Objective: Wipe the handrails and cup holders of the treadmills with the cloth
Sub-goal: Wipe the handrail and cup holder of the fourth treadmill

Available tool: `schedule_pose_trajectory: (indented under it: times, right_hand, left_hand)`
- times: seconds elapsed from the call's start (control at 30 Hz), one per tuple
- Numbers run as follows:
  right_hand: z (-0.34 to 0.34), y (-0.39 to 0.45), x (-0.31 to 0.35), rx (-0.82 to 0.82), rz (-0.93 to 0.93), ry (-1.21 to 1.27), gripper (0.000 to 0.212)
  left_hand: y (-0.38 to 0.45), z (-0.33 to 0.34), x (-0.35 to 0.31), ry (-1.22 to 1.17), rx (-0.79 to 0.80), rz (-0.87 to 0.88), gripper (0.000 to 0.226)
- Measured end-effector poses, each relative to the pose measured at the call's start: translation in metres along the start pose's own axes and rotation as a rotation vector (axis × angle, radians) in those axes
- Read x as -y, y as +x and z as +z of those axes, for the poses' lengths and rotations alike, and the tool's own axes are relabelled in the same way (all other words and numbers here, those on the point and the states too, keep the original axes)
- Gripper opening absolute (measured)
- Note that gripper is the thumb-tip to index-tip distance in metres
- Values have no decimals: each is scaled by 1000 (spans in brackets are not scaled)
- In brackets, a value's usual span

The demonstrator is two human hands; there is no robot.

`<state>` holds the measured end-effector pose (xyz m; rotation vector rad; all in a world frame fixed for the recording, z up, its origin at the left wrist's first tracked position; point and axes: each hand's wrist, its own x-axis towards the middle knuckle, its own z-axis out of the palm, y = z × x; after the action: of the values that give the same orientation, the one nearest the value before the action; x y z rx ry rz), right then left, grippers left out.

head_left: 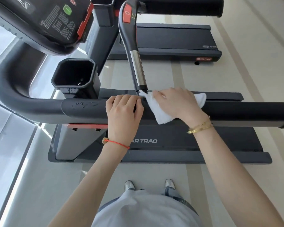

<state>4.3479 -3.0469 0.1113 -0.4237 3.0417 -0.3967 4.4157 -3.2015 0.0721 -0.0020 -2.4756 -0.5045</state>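
A crumpled white cloth (159, 110) drapes over the thick black treadmill handrail (82, 108) near its middle, while the empty, angular black cup holder (75, 73) stands upright just behind the handrail's curved end.

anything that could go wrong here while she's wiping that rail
1. The white cloth sits bunched under the right hand beside the junction with the crossbar, so that seam may get skipped.
2. The left hand rests bare on the handrail, likely re-smudging it.
3. The cup holder looks deep and dark; its bottom could be missed.
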Motion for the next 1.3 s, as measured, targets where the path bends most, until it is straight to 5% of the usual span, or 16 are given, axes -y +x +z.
schedule_pose_trajectory:
  times: [0.27, 0.4, 0.5, 0.6, 0.83, 1.1, 1.3]
  right_hand:
    - [29, -49, -7, -526, -269, -58, 32]
    - [20, -51, -14, -490, -121, -107, 38]
    - [4, -25, -7, -259, 78, -25, 50]
    - [5, -7, 6, -98, 65, -16, 54]
    - [22, -40, -4, -521, -280, -55, 37]
    - [8, -42, -40, -482, 18, -86, 42]
    - [29, -33, 10, -486, -142, -73, 43]
  left_hand:
    - [-1, 4, 5, -23, -27, 39, 27]
    - [0, 2, 3, -2, 1, 32, 31]
    - [1, 1, 3, -8, 10, 25, 31]
    - [0, 1, 4, -10, 4, 32, 31]
    - [0, 2, 2, -28, -18, 25, 30]
    - [1, 0, -1, -16, 22, -16, 28]
    - [0, 1, 0, -16, -34, 9, 28]
